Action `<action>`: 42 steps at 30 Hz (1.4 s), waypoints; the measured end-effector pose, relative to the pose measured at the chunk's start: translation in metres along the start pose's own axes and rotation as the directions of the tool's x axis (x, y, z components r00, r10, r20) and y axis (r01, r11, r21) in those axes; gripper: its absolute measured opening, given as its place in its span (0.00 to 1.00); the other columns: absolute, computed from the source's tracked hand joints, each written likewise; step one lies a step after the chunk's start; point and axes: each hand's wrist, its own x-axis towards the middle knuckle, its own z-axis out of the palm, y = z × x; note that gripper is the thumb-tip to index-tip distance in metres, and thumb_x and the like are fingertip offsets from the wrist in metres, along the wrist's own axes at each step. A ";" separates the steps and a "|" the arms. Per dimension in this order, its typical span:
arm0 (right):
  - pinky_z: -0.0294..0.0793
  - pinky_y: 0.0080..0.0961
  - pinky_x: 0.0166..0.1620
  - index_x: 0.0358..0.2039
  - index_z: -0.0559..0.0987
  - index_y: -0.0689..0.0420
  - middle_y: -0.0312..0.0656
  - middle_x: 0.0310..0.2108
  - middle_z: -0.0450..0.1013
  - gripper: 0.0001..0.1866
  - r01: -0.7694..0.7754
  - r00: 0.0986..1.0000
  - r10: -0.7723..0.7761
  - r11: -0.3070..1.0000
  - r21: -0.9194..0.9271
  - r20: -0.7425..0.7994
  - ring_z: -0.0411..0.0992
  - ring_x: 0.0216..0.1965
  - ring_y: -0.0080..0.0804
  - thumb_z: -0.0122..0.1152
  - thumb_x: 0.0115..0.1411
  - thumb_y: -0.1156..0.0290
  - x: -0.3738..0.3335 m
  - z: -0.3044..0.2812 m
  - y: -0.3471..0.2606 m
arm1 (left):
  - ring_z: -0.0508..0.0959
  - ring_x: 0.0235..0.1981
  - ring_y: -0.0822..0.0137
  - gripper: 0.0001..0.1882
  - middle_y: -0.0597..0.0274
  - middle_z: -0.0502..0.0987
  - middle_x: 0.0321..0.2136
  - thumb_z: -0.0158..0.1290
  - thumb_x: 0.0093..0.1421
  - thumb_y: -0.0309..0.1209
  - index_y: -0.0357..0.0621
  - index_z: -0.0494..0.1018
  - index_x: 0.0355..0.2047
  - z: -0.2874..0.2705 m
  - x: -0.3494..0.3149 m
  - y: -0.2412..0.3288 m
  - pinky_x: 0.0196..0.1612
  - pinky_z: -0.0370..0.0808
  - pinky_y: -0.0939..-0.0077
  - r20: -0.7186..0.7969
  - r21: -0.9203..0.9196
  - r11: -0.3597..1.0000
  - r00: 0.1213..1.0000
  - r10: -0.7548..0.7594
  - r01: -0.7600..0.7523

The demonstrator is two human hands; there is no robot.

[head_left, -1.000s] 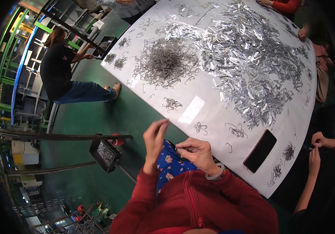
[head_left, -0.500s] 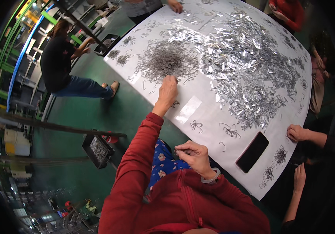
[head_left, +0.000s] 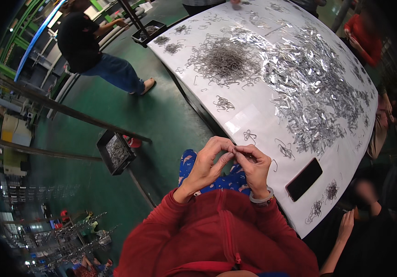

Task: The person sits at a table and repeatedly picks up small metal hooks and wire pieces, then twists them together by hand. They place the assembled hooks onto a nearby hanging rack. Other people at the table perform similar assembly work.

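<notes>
My left hand (head_left: 210,161) and my right hand (head_left: 254,170) meet over my lap, just off the near edge of the white-covered table (head_left: 295,217). Thumbs and forefingers of both are pinched together, fingertips touching. Whatever lies between them is too small and hidden to name. Beyond them on the table is a dark heap of bent wire hooks (head_left: 226,60). To its right spreads a large pile of shiny flat metal strips (head_left: 309,92). Small bunches of hooks lie closer, one bunch (head_left: 224,103) near the left edge and another (head_left: 285,149) right of my hands.
A dark phone (head_left: 304,180) and a transparent sheet (head_left: 243,118) lie on the table. A black bin of metal pieces (head_left: 115,152) stands left, beside metal rails. Someone in a black shirt (head_left: 81,44) stands far left. Another person's hand (head_left: 345,226) is at the right edge.
My left hand has come back from the wire hook heap to my right hand, and their fingertips now meet. The view has shifted. A neighbour's hand at the right has drawn off the table.
</notes>
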 end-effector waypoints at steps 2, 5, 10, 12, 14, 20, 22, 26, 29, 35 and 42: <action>0.73 0.14 0.33 0.35 0.79 0.66 0.39 0.30 0.74 0.07 0.038 0.999 -0.038 0.999 -0.002 -0.003 0.73 0.30 0.21 0.57 0.54 0.85 0.000 0.002 0.000 | 0.73 0.38 0.65 0.04 0.56 0.72 0.35 0.52 0.56 0.21 0.38 0.71 0.33 0.004 -0.003 -0.002 0.42 0.71 0.77 -0.030 0.033 0.999 0.999 -0.035 0.036; 0.72 0.15 0.34 0.35 0.80 0.64 0.39 0.30 0.74 0.09 0.121 0.993 -0.122 0.987 -0.110 0.000 0.73 0.30 0.21 0.58 0.53 0.86 0.000 0.000 -0.001 | 0.73 0.38 0.68 0.03 0.56 0.71 0.38 0.51 0.58 0.20 0.37 0.71 0.33 0.012 -0.005 -0.009 0.43 0.70 0.76 -0.059 0.009 0.999 0.997 -0.051 0.051; 0.72 0.16 0.35 0.36 0.80 0.62 0.40 0.29 0.76 0.12 0.268 0.963 -0.255 0.926 -0.264 0.084 0.73 0.31 0.22 0.59 0.50 0.86 0.002 0.000 -0.004 | 0.75 0.38 0.66 0.02 0.56 0.75 0.36 0.50 0.59 0.20 0.36 0.71 0.32 0.022 -0.007 -0.011 0.42 0.72 0.76 -0.169 -0.189 0.966 0.964 -0.206 0.174; 0.72 0.18 0.34 0.38 0.80 0.60 0.42 0.31 0.76 0.14 0.321 0.947 -0.303 0.888 -0.328 0.106 0.74 0.31 0.24 0.60 0.50 0.86 0.003 -0.008 -0.005 | 0.75 0.40 0.69 0.03 0.57 0.76 0.38 0.46 0.62 0.19 0.34 0.70 0.35 0.025 -0.010 -0.008 0.45 0.71 0.79 -0.146 -0.341 0.916 0.950 -0.275 0.212; 0.72 0.18 0.33 0.39 0.80 0.60 0.42 0.30 0.76 0.14 0.283 0.951 -0.309 0.899 -0.333 -0.028 0.74 0.31 0.24 0.60 0.50 0.85 0.015 -0.026 -0.006 | 0.75 0.39 0.69 0.03 0.55 0.76 0.37 0.45 0.63 0.19 0.34 0.68 0.36 0.025 -0.009 -0.009 0.45 0.71 0.78 -0.149 -0.384 0.906 0.956 -0.252 0.179; 0.73 0.27 0.37 0.35 0.80 0.61 0.46 0.29 0.76 0.10 0.279 0.928 -0.352 0.439 -0.854 0.122 0.73 0.30 0.39 0.54 0.52 0.81 0.104 -0.145 -0.015 | 0.75 0.37 0.70 0.02 0.56 0.75 0.33 0.48 0.62 0.20 0.34 0.68 0.35 0.020 -0.008 -0.009 0.44 0.72 0.77 -0.150 -0.357 0.912 0.951 -0.269 0.201; 0.72 0.30 0.41 0.34 0.79 0.62 0.46 0.30 0.75 0.11 0.345 0.916 -0.286 0.204 -0.916 0.281 0.71 0.33 0.43 0.53 0.50 0.83 0.127 -0.173 -0.013 | 0.75 0.37 0.70 0.02 0.56 0.75 0.33 0.48 0.62 0.20 0.34 0.69 0.35 0.019 -0.008 -0.009 0.43 0.72 0.77 -0.139 -0.334 0.920 0.954 -0.266 0.207; 0.71 0.32 0.42 0.32 0.76 0.62 0.45 0.31 0.71 0.11 0.451 0.890 -0.060 -0.035 -0.892 0.452 0.68 0.38 0.42 0.52 0.47 0.83 0.143 -0.201 -0.009 | 0.75 0.36 0.71 0.02 0.58 0.76 0.32 0.48 0.61 0.20 0.34 0.70 0.34 0.020 -0.011 -0.009 0.43 0.72 0.78 -0.148 -0.318 0.919 0.945 -0.290 0.232; 0.71 0.32 0.42 0.30 0.74 0.61 0.44 0.32 0.68 0.07 0.515 0.856 0.032 -0.152 -0.843 0.517 0.67 0.39 0.41 0.52 0.48 0.82 0.145 -0.208 -0.008 | 0.75 0.36 0.71 0.01 0.58 0.76 0.32 0.48 0.61 0.19 0.34 0.70 0.33 0.019 -0.014 -0.010 0.43 0.72 0.78 -0.168 -0.292 0.930 0.946 -0.277 0.221; 0.72 0.27 0.37 0.33 0.77 0.61 0.41 0.29 0.71 0.10 0.358 0.921 -0.237 0.207 -0.911 0.308 0.70 0.31 0.32 0.58 0.47 0.77 0.140 -0.187 -0.021 | 0.75 0.35 0.72 0.02 0.59 0.76 0.32 0.49 0.60 0.18 0.34 0.70 0.34 0.011 -0.018 -0.012 0.42 0.72 0.79 -0.176 -0.318 0.927 0.949 -0.262 0.197; 0.69 0.14 0.30 0.33 0.78 0.61 0.32 0.23 0.73 0.09 0.102 0.977 -0.031 0.936 -0.336 0.211 0.70 0.26 0.14 0.60 0.49 0.78 0.084 -0.072 -0.018 | 0.76 0.34 0.72 0.03 0.59 0.77 0.31 0.48 0.60 0.19 0.34 0.71 0.34 0.013 -0.013 -0.020 0.41 0.72 0.79 -0.098 -0.258 0.943 0.965 -0.244 0.212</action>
